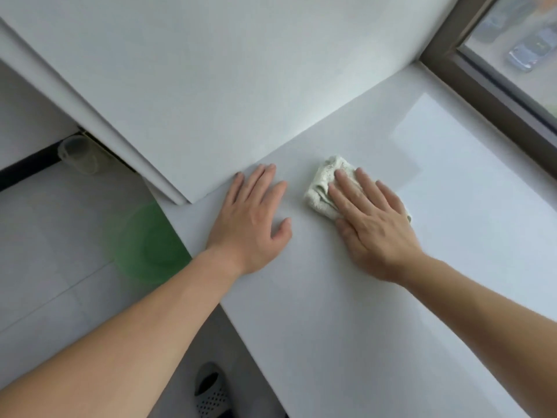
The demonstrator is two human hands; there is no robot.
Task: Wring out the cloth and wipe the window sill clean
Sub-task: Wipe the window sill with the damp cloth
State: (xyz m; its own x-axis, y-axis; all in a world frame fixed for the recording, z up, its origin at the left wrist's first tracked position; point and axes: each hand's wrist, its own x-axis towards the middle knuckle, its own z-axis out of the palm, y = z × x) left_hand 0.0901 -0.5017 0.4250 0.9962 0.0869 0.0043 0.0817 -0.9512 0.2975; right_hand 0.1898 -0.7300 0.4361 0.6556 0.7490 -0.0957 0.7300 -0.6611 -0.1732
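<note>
The right hand (373, 224) is pressing flat, fingers straight, on the bunched cloth (324, 188) lying on the sill (391, 312) near the wall corner, apparently for wiping, while the left hand (250, 224) is resting open alongside, likely bracing.

Blurred green round shape (150, 245) on tiled floor (45, 267), grey perforated slipper (211, 390), clear cup (79, 153) at black pipe (27, 170).

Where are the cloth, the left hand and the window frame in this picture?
cloth (321, 188): head view, on the bunched folds at its uncovered left side.
left hand (250, 227): head view, on the back of the hand.
window frame (482, 92): head view, on the dark lower bar.
</note>
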